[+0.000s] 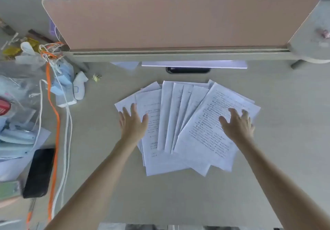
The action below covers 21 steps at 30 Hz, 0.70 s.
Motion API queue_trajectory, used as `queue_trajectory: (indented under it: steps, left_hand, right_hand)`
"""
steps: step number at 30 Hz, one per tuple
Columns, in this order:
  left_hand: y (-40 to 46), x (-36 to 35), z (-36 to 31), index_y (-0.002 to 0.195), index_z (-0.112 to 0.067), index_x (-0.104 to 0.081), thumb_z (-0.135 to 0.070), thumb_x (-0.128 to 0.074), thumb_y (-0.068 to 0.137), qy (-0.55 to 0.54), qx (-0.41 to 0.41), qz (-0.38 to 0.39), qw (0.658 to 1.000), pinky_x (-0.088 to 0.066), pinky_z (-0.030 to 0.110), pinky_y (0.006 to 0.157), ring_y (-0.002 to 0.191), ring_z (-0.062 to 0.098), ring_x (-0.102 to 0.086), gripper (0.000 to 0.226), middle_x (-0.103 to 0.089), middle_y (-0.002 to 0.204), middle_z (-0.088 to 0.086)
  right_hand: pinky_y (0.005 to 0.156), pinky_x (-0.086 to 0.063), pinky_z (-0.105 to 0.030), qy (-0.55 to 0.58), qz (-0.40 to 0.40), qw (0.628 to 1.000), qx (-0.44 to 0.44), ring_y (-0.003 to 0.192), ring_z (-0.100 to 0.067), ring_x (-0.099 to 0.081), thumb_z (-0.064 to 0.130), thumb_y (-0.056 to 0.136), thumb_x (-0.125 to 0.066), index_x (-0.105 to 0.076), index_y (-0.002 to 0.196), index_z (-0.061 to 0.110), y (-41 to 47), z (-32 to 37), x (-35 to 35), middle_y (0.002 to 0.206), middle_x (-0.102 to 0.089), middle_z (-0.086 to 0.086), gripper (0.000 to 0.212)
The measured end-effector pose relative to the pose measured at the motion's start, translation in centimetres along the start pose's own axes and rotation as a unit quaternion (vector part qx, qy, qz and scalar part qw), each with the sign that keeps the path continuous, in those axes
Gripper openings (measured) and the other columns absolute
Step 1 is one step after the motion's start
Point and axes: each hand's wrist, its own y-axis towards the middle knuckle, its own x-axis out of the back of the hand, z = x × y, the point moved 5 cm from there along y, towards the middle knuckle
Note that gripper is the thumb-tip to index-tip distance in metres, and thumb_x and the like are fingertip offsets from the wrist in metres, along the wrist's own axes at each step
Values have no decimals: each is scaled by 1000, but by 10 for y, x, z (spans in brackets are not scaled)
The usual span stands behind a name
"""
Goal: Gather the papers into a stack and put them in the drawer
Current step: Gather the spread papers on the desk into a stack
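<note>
White papers (pixel 180 122) fanned mid-desk, overlapping, not yet squared. Left hand (pixel 133 122) flat on the 9 o'clock sheets, fingers spread, gripping nothing; right hand (pixel 237 125) on the 3 o'clock sheet, fingers splayed and slightly curled, no grasp. Best: slide both palms inward, sweep sheets together, then tap edges. Bare desk (pixel 178 197) at 6 o'clock and 3 o'clock gives room. Phone (pixel 39 172) and cables (pixel 59 140) crowd 9 o'clock. Divider (pixel 178 21) blocks 12 o'clock. Drawer not visible.

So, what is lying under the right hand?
The right hand rests flat on the top printed sheet of the fanned papers. More sheets lie beneath; the text under the palm is covered.
</note>
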Motion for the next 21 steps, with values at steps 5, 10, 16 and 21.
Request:
queue_trajectory:
  steps: [5, 10, 16, 21]
  left_hand:
    - [3, -40, 19, 158, -15, -2, -52, -28, 101, 24, 27, -22, 999, 3, 56, 120, 150, 44, 10, 73, 7, 163, 28]
    - [10, -69, 25, 156, -13, -18, -49, -31, 101, 66, -30, -108, 992, 0, 57, 118, 149, 48, -2, 68, -9, 160, 34]
    - [11, -76, 29, 150, -13, -30, -50, -30, 99, 63, -100, -179, 977, -6, 55, 119, 146, 48, -8, 63, -23, 155, 30]
    - [10, -67, 36, 152, -18, -25, -58, -21, 98, 30, -51, -188, 980, -1, 59, 118, 149, 44, 1, 67, -14, 160, 29]
  right_hand:
    - [118, -7, -65, -68, -21, 995, -73, 154, -41, -4, 60, 96, -27, -21, 156, 27, 15, -36, -39, 166, -6, -28, 69]
    - [116, -13, -59, -85, -112, 990, -15, 150, -39, -12, 61, 95, -28, -29, 152, 33, 19, -46, -71, 163, -17, -25, 63]
    - [118, -15, -53, -8, -197, 979, 51, 147, -42, -22, 61, 99, -32, -39, 149, 32, 15, -59, -72, 161, -23, -24, 59]
    - [117, -21, -51, 9, -203, 979, 27, 141, -45, -31, 64, 97, -29, -39, 150, 23, 16, -82, -60, 154, -33, -28, 68]
